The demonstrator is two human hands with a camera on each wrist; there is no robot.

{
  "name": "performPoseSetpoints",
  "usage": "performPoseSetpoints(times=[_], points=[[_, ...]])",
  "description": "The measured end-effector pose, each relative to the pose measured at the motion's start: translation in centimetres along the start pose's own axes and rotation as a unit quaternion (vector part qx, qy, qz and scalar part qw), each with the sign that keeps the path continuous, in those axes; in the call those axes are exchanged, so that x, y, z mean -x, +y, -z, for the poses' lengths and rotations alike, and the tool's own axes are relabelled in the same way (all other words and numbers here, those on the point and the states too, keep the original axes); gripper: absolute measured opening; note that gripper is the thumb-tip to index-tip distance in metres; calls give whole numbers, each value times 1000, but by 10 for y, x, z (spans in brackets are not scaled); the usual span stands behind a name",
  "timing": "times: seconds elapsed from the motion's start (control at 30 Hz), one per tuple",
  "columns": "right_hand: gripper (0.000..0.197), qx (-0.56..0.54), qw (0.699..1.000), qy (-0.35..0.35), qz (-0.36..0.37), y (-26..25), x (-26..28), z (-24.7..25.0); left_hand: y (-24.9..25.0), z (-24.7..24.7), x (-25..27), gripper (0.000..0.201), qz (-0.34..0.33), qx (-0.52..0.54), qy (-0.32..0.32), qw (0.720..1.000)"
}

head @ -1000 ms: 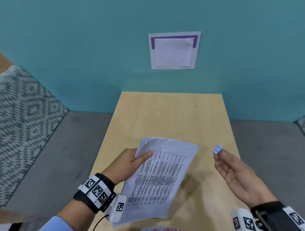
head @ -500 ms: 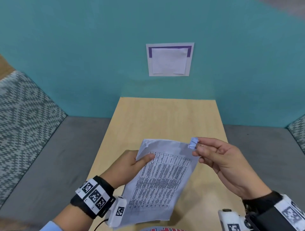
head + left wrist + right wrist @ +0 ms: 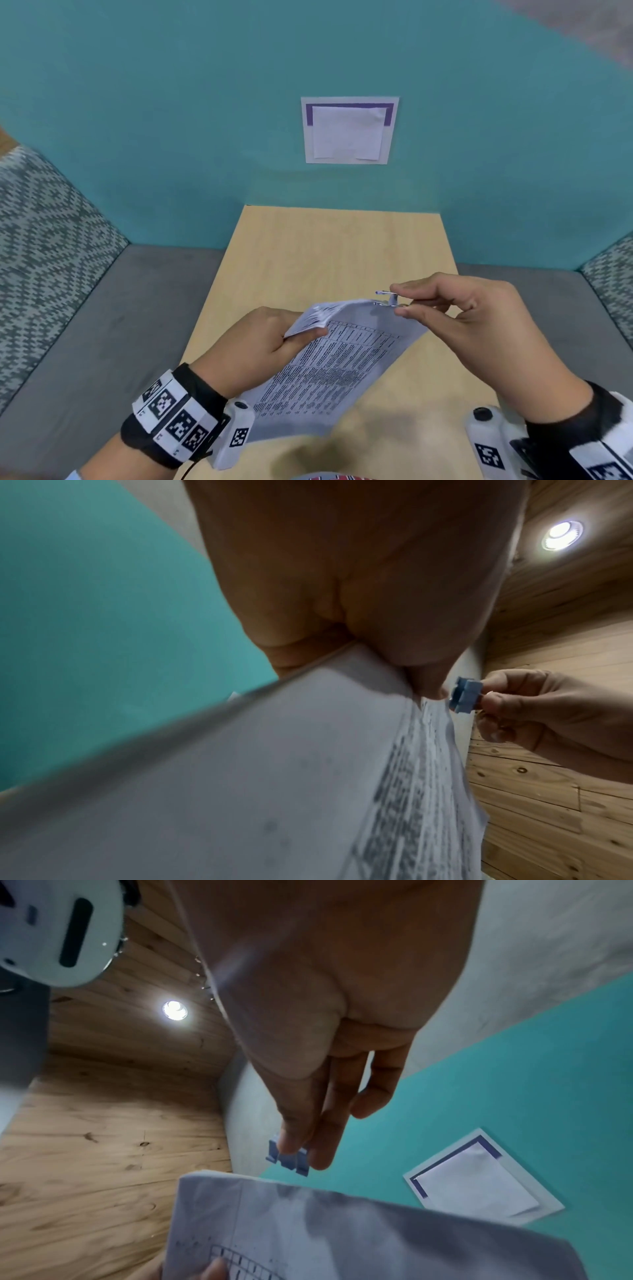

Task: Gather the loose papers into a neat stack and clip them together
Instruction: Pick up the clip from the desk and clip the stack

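Head view: left hand (image 3: 260, 346) grips the paper stack (image 3: 335, 370) near its upper left corner, thumb on top, fingers underneath. Stack is held in the air above the bench (image 3: 329, 246), tilted, printed table side up. Right hand (image 3: 462, 308) pinches a blue binder clip (image 3: 387, 298) between thumb and fingertips, right at the stack's top edge. Clip mouth looks spread, upper lip above the paper edge; whether it's actually on the sheets, can't tell from here. Teal wall (image 3: 171, 120) behind the bench carries a white sheet with a purple band (image 3: 349, 130). Tagged wristbands on both wrists.

Left wrist view: left hand (image 3: 359, 588) clamped on the stack (image 3: 274, 777), thumb pressing the top sheet. Binder clip (image 3: 465, 695) sits just beside the thumb tip at the paper's corner, held by the right hand (image 3: 548, 712), fingers curled around its handles. Wooden ceiling with a round lamp (image 3: 561, 535) overhead.

Right wrist view: right hand (image 3: 325, 1015) points away from the camera, fingertips closed on the clip (image 3: 287, 1158). Clip hangs just above the stack's top edge (image 3: 342, 1231), small gap visible from this angle. Left thumb shows at the bottom edge, on the paper.
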State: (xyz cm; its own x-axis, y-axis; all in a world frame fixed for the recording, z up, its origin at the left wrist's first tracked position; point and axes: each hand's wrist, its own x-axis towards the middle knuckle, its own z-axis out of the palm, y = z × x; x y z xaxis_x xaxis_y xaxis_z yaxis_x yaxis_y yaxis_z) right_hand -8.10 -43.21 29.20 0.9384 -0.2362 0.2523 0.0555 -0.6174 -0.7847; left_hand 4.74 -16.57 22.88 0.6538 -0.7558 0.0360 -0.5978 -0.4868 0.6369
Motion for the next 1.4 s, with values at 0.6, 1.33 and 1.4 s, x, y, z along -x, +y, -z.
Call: performPoseSetpoints(times=[0.6, 1.33, 1.4], points=[[10, 113, 985, -126, -46, 2, -8, 3, 1, 10, -1, 44, -115, -162, -56, 978], [8, 111, 993, -26, 42, 34, 16, -48, 3, -2, 6, 37, 28, 52, 20, 998], [13, 161, 984, -24, 72, 34, 17, -53, 20, 2, 4, 42, -83, -20, 109, 990]])
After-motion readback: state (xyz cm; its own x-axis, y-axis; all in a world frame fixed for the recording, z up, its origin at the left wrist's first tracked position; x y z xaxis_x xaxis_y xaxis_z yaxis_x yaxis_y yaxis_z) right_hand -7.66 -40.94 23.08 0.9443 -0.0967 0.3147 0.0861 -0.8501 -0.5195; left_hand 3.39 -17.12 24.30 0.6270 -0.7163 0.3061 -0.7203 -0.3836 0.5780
